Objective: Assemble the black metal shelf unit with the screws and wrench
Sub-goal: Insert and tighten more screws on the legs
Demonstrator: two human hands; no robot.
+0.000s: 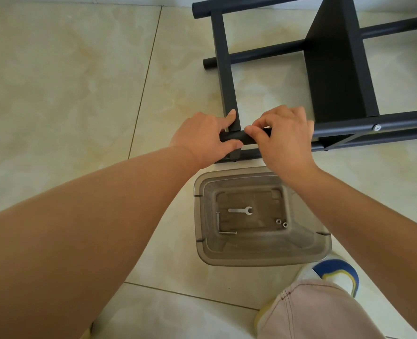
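Observation:
The black metal shelf unit (pixel 334 69) lies on its side on the tiled floor, with round tubes and a flat shelf panel. My left hand (pixel 202 135) grips the end of the near tube (pixel 234 137) where a flat crossbar (pixel 224 64) meets it, thumb and a finger on either side. My right hand (pixel 283 135) curls over the same tube just to the right, fingertips pinching at the joint; what they pinch is hidden. A silver screw head (pixel 376 127) shows on the tube farther right. A small flat wrench (pixel 241 210), two long screws (pixel 218 221) and two nuts (pixel 281 222) lie in a clear bin.
The clear plastic bin (pixel 261 255) stands on the floor just below my hands. My knee in pink trousers (pixel 312 311) and a blue, white and yellow shoe (pixel 337 275) are at the lower right. Pale floor tiles (pixel 68 81) spread to the left.

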